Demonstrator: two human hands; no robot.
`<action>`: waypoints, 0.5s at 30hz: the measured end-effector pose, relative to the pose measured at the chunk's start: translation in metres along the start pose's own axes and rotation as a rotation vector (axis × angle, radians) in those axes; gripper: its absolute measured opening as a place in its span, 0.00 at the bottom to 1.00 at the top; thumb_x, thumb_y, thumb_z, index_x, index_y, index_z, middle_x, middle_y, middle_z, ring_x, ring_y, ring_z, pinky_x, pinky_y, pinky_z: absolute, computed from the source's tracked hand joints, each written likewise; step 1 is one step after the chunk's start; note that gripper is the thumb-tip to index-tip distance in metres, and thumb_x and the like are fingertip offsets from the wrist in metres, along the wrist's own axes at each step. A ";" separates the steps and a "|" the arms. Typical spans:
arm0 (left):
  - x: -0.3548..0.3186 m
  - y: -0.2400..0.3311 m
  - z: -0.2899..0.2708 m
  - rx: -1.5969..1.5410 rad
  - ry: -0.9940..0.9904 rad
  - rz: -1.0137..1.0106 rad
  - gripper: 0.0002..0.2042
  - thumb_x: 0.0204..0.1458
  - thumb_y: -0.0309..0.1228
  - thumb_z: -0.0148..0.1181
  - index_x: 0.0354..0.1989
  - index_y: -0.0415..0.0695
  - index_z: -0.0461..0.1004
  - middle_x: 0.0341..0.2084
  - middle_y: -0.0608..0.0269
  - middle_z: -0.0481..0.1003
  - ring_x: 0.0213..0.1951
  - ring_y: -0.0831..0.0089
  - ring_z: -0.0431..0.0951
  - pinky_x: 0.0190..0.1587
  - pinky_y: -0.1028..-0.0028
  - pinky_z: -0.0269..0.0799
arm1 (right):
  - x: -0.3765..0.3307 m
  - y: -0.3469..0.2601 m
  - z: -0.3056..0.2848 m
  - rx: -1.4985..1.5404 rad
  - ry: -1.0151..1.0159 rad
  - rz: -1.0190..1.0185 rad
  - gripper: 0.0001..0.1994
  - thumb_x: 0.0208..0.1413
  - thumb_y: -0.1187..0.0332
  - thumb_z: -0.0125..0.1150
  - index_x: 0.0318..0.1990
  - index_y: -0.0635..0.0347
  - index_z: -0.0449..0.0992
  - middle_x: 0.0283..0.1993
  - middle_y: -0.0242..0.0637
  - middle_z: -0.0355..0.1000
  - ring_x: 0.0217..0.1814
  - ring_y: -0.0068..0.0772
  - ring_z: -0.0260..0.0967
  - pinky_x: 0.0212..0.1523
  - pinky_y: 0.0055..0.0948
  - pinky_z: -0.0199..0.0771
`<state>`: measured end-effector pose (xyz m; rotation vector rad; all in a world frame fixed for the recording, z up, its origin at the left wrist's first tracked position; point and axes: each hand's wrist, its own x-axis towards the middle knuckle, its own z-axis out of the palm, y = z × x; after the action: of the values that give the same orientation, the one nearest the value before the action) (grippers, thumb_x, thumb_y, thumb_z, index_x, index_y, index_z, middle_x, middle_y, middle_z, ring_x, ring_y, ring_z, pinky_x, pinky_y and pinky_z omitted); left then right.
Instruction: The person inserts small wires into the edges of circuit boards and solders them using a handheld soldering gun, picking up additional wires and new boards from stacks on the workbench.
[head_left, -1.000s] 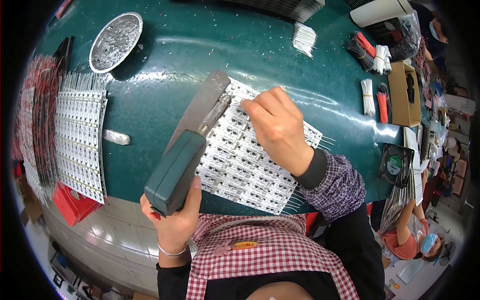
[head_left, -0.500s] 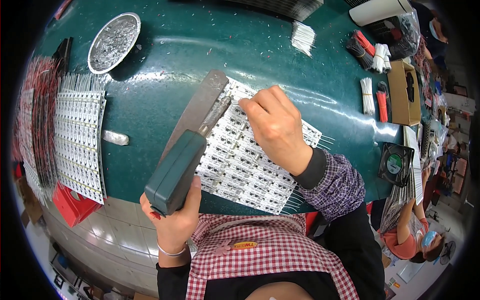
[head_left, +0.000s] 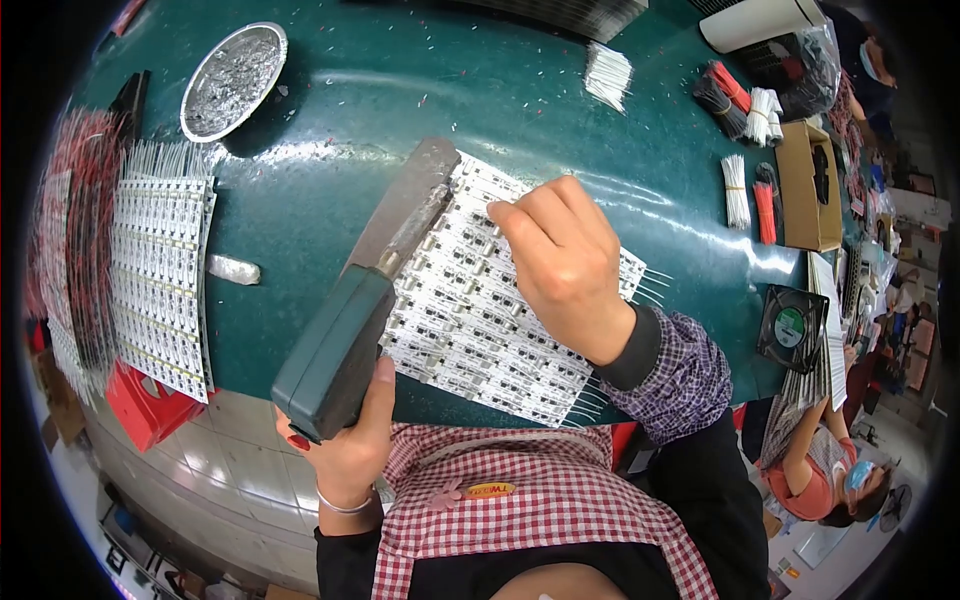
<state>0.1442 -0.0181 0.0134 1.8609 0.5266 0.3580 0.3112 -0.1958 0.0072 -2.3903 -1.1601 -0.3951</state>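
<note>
Soldering gun shifted left, right hand slightly right; tip and right fingers farther apart, contact there seems broken. Left hand wraps soldering gun; right fingers bunched, can't tell on what. Circuit-board panel at table's near edge.

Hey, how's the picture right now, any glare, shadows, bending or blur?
All in the head view: white glare on the green table, below the bowl and upper right of the board sheet; a dark shadow beside the bowl's lower right; the table's near edge bows, with black corners around the fisheye image; no obvious blur on the right hand.
</note>
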 end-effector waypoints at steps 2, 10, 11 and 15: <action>-0.001 0.002 -0.001 0.009 -0.011 -0.078 0.18 0.46 0.17 0.67 0.47 0.32 0.74 0.39 0.57 0.79 0.36 0.74 0.77 0.38 0.78 0.72 | 0.000 -0.001 0.000 0.008 -0.003 -0.008 0.14 0.35 0.85 0.62 0.34 0.64 0.77 0.28 0.37 0.66 0.30 0.37 0.64 0.28 0.33 0.66; 0.003 0.009 0.002 -0.013 0.009 -0.072 0.14 0.44 0.20 0.68 0.40 0.34 0.77 0.34 0.58 0.79 0.32 0.72 0.78 0.36 0.75 0.72 | -0.003 0.002 0.010 0.040 -0.048 0.016 0.14 0.37 0.85 0.62 0.36 0.65 0.76 0.28 0.37 0.67 0.31 0.37 0.66 0.28 0.33 0.68; 0.004 0.008 0.003 -0.006 0.058 -0.056 0.10 0.42 0.23 0.70 0.34 0.36 0.79 0.28 0.60 0.79 0.26 0.71 0.78 0.30 0.75 0.71 | -0.004 0.002 0.010 0.042 -0.054 0.013 0.14 0.37 0.85 0.62 0.36 0.65 0.76 0.28 0.37 0.67 0.31 0.37 0.66 0.28 0.33 0.68; 0.006 0.006 0.002 0.072 0.009 0.023 0.09 0.42 0.23 0.70 0.33 0.37 0.79 0.28 0.61 0.79 0.25 0.71 0.78 0.29 0.74 0.71 | -0.004 0.002 0.012 0.047 -0.043 0.011 0.13 0.37 0.85 0.63 0.35 0.64 0.77 0.28 0.36 0.68 0.30 0.36 0.66 0.27 0.32 0.68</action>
<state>0.1518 -0.0187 0.0186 1.9367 0.5306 0.3671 0.3114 -0.1933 -0.0056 -2.3746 -1.1623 -0.3106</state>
